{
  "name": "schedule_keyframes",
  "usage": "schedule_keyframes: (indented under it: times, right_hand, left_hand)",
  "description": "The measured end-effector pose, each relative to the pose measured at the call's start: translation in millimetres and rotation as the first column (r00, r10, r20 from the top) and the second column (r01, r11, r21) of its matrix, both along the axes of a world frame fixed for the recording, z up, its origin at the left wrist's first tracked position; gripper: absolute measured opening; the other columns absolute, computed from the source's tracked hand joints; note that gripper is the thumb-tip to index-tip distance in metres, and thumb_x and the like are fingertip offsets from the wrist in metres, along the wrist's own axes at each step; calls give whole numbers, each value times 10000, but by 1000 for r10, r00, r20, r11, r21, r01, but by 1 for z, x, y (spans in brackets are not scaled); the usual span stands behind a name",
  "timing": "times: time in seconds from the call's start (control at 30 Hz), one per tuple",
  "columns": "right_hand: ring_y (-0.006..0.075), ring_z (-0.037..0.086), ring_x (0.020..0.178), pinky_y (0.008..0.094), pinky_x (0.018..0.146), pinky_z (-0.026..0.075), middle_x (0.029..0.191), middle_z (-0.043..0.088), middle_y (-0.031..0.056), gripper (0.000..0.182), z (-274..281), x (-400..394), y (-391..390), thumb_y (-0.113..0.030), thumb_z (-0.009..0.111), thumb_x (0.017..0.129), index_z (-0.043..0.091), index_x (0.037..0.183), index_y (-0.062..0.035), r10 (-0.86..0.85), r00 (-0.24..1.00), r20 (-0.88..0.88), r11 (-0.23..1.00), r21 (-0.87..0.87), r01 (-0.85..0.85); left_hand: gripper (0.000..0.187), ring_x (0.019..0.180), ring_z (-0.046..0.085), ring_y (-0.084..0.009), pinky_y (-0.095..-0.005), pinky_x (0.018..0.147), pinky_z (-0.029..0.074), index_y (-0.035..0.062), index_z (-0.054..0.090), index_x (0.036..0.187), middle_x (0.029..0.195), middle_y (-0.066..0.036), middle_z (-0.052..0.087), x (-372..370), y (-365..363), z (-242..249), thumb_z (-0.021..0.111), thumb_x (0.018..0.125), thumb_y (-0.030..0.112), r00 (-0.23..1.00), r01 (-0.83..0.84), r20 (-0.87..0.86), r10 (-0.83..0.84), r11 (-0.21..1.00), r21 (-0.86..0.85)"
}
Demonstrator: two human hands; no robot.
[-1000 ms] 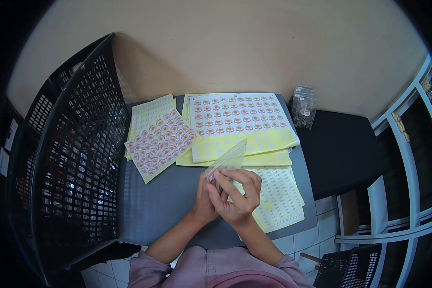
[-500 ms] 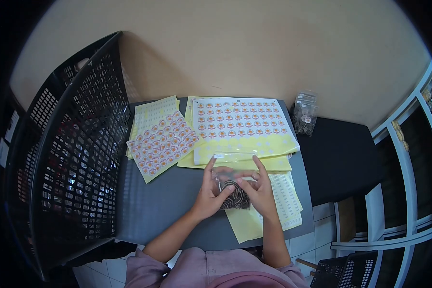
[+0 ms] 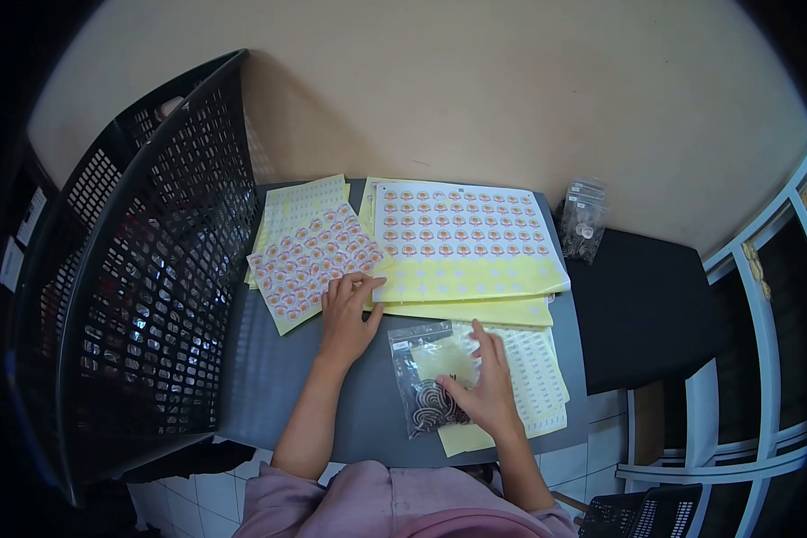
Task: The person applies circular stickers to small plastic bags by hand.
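A clear zip bag [image 3: 405, 357] lies flat on the grey table, with coiled, dark-and-pale striped pieces [image 3: 432, 405] gathered at its lower end. Over the bag's right side is my right hand [image 3: 490, 386], thumb and fingers apart, the thumb above the striped pieces. My left hand [image 3: 346, 316] is at the lower right edge of a tilted sticker sheet [image 3: 309, 255], fingers spread and some on the paper. Whether it lifts a sticker I cannot make out. Just right of its fingertips runs the yellow lower strip of a larger sticker sheet [image 3: 462, 224].
A tall black plastic basket [image 3: 143, 260] stands along the left. Sheets with small printed labels [image 3: 533, 377] lie partly under the bag. Several filled clear bags [image 3: 585, 220] lean at the wall beside a black-covered surface [image 3: 641, 305]. White shelving [image 3: 771, 377] stands at right.
Both hands held the bag above the table; now it lies on the table. My left hand has moved left and up to the sticker sheet. The right has loosened and stays over the bag.
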State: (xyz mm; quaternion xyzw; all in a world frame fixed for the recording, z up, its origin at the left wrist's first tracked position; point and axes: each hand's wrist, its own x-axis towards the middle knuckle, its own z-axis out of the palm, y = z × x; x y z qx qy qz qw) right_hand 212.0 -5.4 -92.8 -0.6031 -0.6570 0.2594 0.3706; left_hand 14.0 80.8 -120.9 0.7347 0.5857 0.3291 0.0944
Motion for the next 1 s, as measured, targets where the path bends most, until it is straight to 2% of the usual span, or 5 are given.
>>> schedule_keyframes:
  times: [0.43, 0.63, 0.73, 0.8, 1.0]
  right_hand:
    - [346, 392, 1146, 399, 973, 312, 1222, 431, 199, 418, -13, -2, 113, 0, 439, 787, 409, 1204, 7, 269, 894, 359, 917, 189, -352]
    - [312, 257, 1257, 452, 1002, 254, 1368, 258, 142, 474, 13, 3, 135, 22, 423, 766, 391, 1236, -32, 228, 842, 490, 913, 194, -360]
    - [334, 334, 1205, 437, 974, 299, 1311, 343, 168, 461, 14, -1, 135, -9, 454, 772, 399, 1229, -25, 163, 831, 532, 896, 273, -351]
    - [370, 411, 1117, 398, 947, 336, 1199, 446, 208, 426, 16, -7, 129, -72, 497, 787, 423, 1200, 2, 390, 852, 349, 920, -172, -351]
    - [369, 361, 1157, 439, 964, 296, 1223, 392, 246, 494, -14, -10, 135, -101, 495, 787, 352, 1246, 8, 343, 768, 541, 922, -36, -386]
  left_hand:
    - [331, 912, 497, -228, -312, 772, 401, 29, 480, 1035, 985, -102, 494, 16, 10, -16, 596, 726, 12, 881, -112, 473, 16, 978, 176]
    - [467, 1127, 396, -270, -379, 943, 292, 69, 472, 1123, 1174, -108, 452, 13, 4, -14, 629, 703, 197, 986, 169, 0, -169, 983, 76]
    - [486, 1162, 371, -253, -375, 964, 270, 90, 484, 1134, 1193, -97, 451, 11, 4, -19, 619, 682, 209, 986, 168, -7, -167, 986, 8]
    - [481, 1158, 375, -249, -376, 962, 271, 91, 487, 1127, 1183, -95, 459, 9, 6, -19, 616, 676, 198, 987, 161, -10, -160, 987, 8]
    - [351, 1146, 390, -248, -381, 952, 274, 76, 547, 1035, 1147, -93, 501, 8, 7, -19, 592, 698, 163, 983, 183, -12, -183, 983, -16]
